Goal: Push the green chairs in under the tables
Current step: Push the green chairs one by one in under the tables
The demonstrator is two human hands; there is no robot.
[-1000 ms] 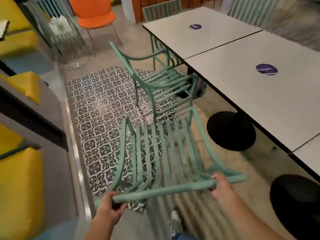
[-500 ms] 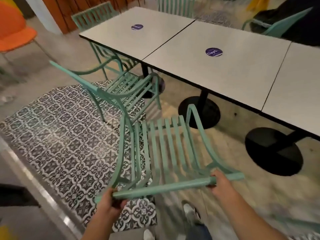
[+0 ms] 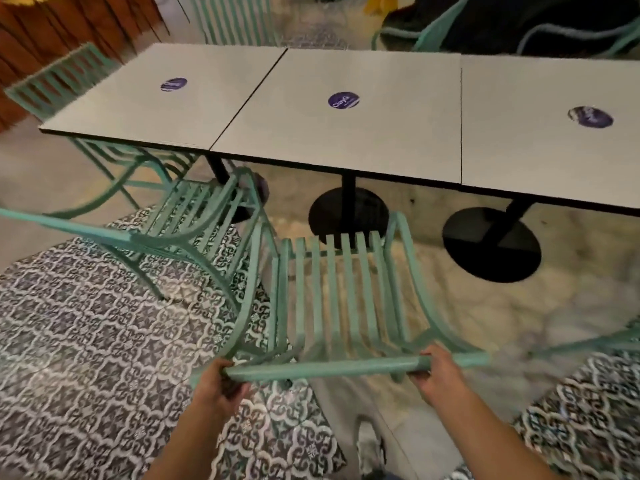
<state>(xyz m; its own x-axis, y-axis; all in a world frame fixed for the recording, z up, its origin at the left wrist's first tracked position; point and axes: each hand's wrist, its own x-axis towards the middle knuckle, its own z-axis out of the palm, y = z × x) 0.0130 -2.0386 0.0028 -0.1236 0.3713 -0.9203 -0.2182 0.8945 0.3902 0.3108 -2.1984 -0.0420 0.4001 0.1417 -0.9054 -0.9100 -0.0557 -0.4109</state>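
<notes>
Head cam view: both hands are gripping the top rail of a green slatted chair (image 3: 346,299). The left hand (image 3: 216,384) is curling around the rail's left end, and the right hand (image 3: 438,372) is wrapping it closer to the right end. That chair is sitting in front of the middle tabletop (image 3: 346,133), seat facing the table's black round base (image 3: 348,211), and it's not tucked under yet; the front of the seat is stopping short of the tabletop edge. Just left of this chair a second green chair (image 3: 180,220) is standing at an angle, partly on the patterned tile floor (image 3: 79,334), with its front near the left tabletop (image 3: 145,98). Each tabletop is wearing a purple round sticker (image 3: 343,100). A shoe (image 3: 370,445) is peeking in below the held chair.
</notes>
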